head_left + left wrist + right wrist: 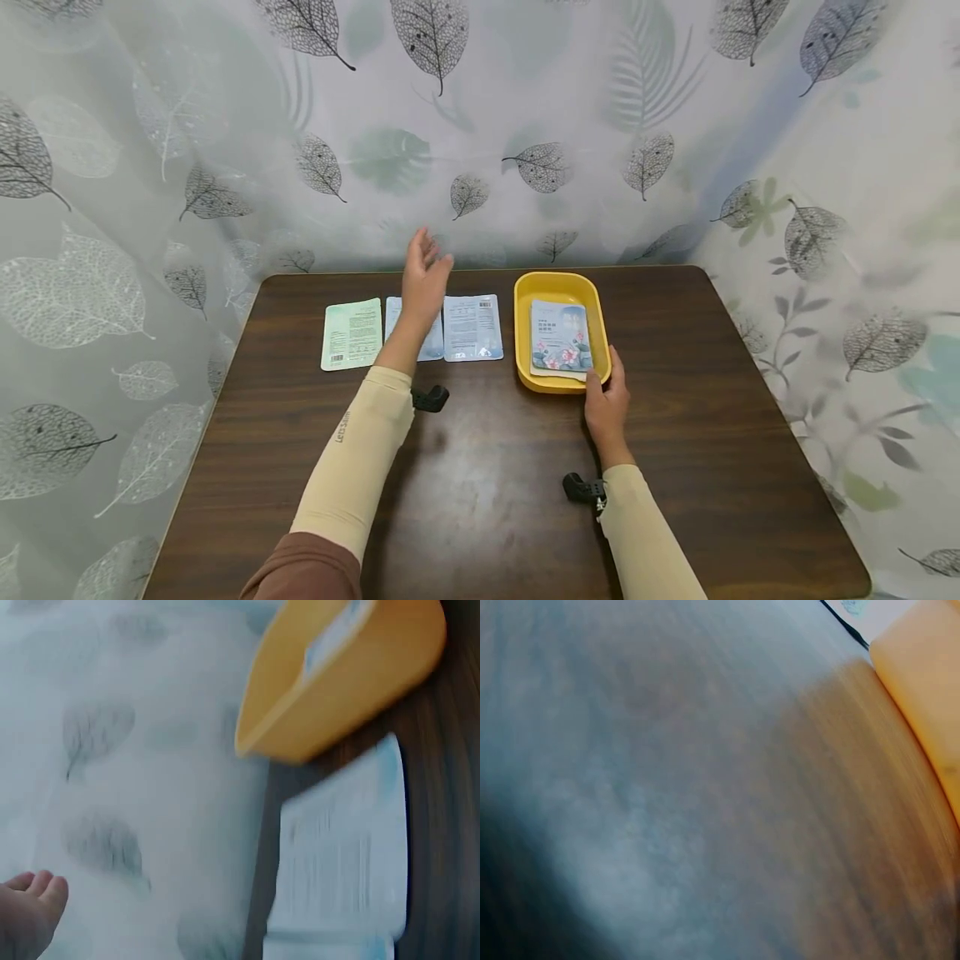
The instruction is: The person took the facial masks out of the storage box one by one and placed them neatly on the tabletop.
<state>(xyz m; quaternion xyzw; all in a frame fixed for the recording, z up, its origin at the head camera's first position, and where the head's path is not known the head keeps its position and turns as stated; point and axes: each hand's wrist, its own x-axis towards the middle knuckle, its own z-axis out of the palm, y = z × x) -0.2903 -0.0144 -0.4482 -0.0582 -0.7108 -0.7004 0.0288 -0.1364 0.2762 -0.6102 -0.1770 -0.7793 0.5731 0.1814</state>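
My left hand (424,282) is raised over the back of the table, holding nothing, its fingers loosely extended. Beneath that forearm lies a pale blue face mask sachet (432,343), partly covered by it. A green sachet (352,335) lies to its left and another blue sachet (472,328) to its right, both with printed text up. My right hand (609,408) holds the near right corner of a yellow plastic basin (555,287), thumb at the rim and fingers along the outer side. Inside the basin is a stack topped by a blue sachet with pink flowers (561,337).
The dark wooden table (480,483) ends at a leaf-patterned curtain (390,158) behind and at both sides. Black wrist cameras (431,399) are strapped to both wrists. In the right wrist view, the basin wall (922,682) shows only at the right edge.
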